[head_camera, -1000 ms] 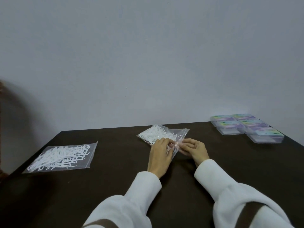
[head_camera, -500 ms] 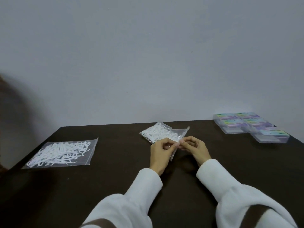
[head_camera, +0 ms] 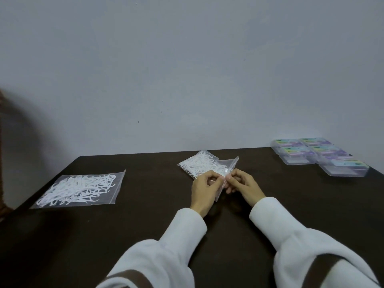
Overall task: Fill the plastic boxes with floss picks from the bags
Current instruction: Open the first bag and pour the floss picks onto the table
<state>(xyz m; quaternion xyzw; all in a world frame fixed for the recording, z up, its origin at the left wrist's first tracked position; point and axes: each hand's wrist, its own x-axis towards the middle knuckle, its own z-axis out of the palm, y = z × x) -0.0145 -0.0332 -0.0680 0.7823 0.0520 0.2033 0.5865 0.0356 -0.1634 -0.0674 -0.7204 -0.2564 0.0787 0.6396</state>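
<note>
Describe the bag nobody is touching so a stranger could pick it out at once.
Start at the dark table and go to its left side, away from the plastic boxes at the far right. There the spare bag lies flat and alone, full of white floss picks. Unlike the middle bag, which the left hand and right hand pinch at its edge, no hand touches it.
</note>
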